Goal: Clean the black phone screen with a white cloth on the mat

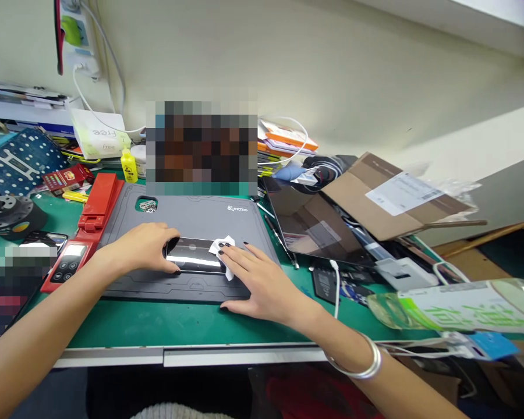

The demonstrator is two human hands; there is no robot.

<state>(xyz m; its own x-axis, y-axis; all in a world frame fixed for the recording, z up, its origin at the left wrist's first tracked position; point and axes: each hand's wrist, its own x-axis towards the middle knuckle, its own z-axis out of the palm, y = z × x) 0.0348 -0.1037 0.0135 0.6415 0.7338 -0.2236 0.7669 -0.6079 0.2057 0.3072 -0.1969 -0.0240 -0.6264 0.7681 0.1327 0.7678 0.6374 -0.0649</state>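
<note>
A black phone (191, 255) lies flat on a grey work mat (201, 218) on the green bench. My left hand (142, 249) grips the phone's left end, fingers curled over it. My right hand (255, 279) lies flat with fingers stretched out, pressing a small white wipe (224, 247) onto the phone's right end. A silver bangle (361, 364) sits on my right wrist.
A red tool holder (96, 209) and a red device with buttons (67, 265) lie left of the mat. A dark tablet (317, 224), a cardboard box (388, 195), white cables and packaging crowd the right. A yellow bottle (128, 165) stands behind. The bench edge (201, 354) runs close in front.
</note>
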